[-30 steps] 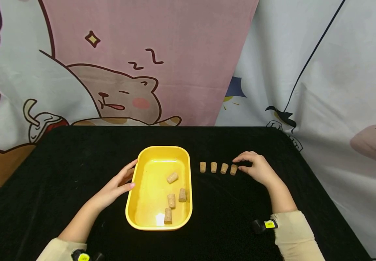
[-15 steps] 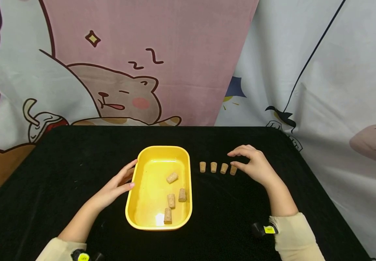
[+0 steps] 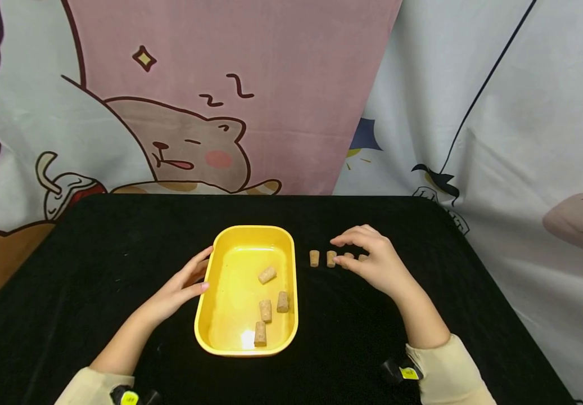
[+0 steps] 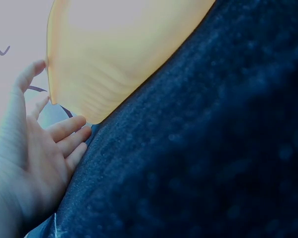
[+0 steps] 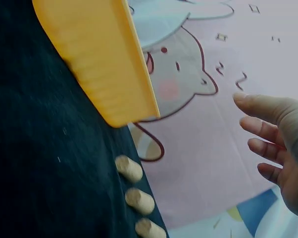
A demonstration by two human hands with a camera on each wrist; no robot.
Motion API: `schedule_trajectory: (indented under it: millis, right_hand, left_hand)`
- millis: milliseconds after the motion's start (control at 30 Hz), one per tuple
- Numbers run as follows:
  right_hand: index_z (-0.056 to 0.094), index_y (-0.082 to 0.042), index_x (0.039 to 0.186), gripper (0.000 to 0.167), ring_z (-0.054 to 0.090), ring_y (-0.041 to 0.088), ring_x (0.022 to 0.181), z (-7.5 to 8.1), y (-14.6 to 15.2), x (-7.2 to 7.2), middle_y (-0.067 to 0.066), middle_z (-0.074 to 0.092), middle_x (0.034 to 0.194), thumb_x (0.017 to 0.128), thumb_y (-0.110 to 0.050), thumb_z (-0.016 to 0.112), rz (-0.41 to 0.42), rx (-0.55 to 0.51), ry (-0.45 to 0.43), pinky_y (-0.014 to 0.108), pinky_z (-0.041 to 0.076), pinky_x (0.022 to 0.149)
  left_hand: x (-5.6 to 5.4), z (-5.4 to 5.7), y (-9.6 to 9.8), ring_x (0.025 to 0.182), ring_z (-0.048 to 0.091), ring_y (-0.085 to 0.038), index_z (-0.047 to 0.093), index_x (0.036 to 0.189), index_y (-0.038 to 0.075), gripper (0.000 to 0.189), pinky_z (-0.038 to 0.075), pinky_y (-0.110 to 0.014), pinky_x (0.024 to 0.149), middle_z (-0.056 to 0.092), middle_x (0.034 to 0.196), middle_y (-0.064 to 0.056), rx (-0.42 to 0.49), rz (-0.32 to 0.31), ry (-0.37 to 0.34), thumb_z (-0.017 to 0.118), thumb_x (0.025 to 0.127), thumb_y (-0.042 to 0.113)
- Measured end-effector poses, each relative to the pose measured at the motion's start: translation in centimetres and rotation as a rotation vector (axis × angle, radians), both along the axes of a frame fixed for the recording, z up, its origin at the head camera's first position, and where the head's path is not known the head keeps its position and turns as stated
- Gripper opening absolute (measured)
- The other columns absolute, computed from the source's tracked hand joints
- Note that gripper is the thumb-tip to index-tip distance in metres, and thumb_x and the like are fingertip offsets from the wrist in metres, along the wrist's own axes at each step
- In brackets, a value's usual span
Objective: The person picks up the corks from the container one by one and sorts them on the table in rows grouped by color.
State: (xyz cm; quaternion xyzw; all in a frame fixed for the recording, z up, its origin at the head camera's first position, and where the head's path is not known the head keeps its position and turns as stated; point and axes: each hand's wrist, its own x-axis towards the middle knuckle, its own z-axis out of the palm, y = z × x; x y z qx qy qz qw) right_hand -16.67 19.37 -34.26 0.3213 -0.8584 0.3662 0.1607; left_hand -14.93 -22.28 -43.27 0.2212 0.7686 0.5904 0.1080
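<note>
My left hand [image 3: 176, 295] rests its fingertips and thumb against the left rim of a yellow tray [image 3: 230, 298], fingers extended along the outer wall in the left wrist view. Several tapered corks lie in the tray, among them one cork [image 3: 267, 275] near the middle. To the tray's right is a short row of corks, with the leftmost [image 3: 313, 259] and its neighbour [image 3: 331, 259] in plain sight. Over the row's right part hovers my right hand [image 3: 374, 261], thumb and fingers spread apart with nothing between them. Its thumb partly hides the two rightmost corks.
A black cloth [image 3: 134, 236] covers the table. Behind it hangs a printed curtain [image 3: 291, 95] with a sleeping cartoon animal. Each wrist wears a small black device with a yellow label, the right device [image 3: 402, 372] close above the cloth.
My right hand has moved left along the row, from beside the rightmost cork to over the right-hand corks. The left hand, tray and corks stay in place.
</note>
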Motion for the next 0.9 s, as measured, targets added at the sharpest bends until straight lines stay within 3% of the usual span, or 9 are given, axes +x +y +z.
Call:
schedule_trajectory:
  millis: [400, 600, 900]
  right_hand:
    - [0.069, -0.021, 0.105, 0.035, 0.052, 0.011, 0.094, 0.0, -3.2, 1.7, -0.013, 0.062, 0.103, 0.074, -0.030, 0.082, 0.047, 0.034, -0.070, 0.036, 0.044, 0.078]
    - [0.069, -0.022, 0.104, 0.035, 0.050, 0.008, 0.094, -0.3, -4.5, 2.2, -0.013, 0.062, 0.101, 0.073, -0.033, 0.083, 0.082, 0.054, -0.074, 0.036, 0.041, 0.080]
    - [0.070, -0.022, 0.102, 0.039, 0.048, 0.005, 0.095, -0.5, -7.3, 2.6, -0.014, 0.060, 0.104, 0.069, -0.035, 0.086, 0.167, 0.189, -0.043, 0.032, 0.039, 0.081]
  left_hand:
    - [0.1, 0.2, 0.0, 0.131, 0.036, -0.042, 0.016, 0.153, 0.023, 0.066, 0.038, -0.058, 0.097, 0.029, 0.151, -0.019, 0.010, 0.002, -0.004, 0.051, 0.098, 0.016]
    - [0.1, 0.0, -0.1, 0.131, 0.035, -0.043, 0.016, 0.154, 0.022, 0.066, 0.037, -0.059, 0.098, 0.029, 0.151, -0.020, 0.003, 0.002, 0.000, 0.050, 0.098, 0.015]
    - [-0.1, 0.0, -0.1, 0.130, 0.035, -0.045, 0.015, 0.154, 0.018, 0.066, 0.038, -0.059, 0.097, 0.028, 0.150, -0.024, 0.005, -0.023, 0.024, 0.050, 0.098, 0.013]
